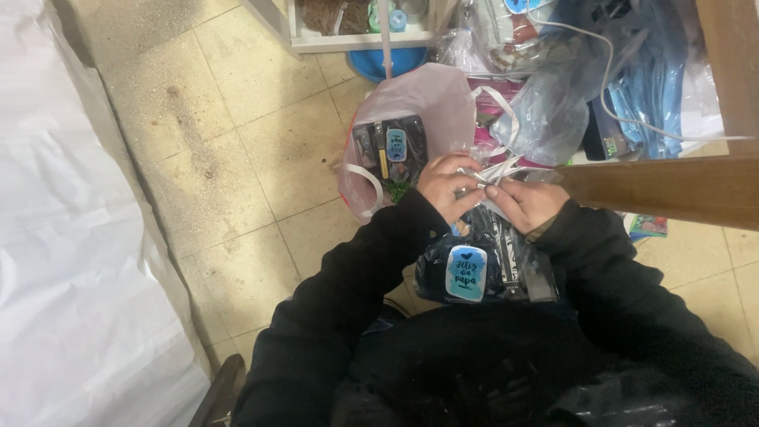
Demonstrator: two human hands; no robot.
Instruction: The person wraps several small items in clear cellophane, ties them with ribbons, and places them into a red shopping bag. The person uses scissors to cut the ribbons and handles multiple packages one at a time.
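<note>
A dark gift pack in clear wrap point(482, 265) with a blue oval label rests on my lap. My left hand point(447, 183) and my right hand point(525, 203) meet at its top, both pinching the gathered clear wrap and a pale ribbon point(496, 171) there. Black sleeves cover both arms. Just left of my left hand, an open pink plastic bag point(427, 99) on the floor holds another similar dark pack point(389, 148) with a blue label.
A brown wooden table edge point(664, 188) crosses on the right, close to my right hand. Clear and blue plastic bags point(569, 95) pile up behind it. A white shelf point(356, 35) and blue bowl stand at the top. White sheeting point(71, 237) covers the left over tiled floor.
</note>
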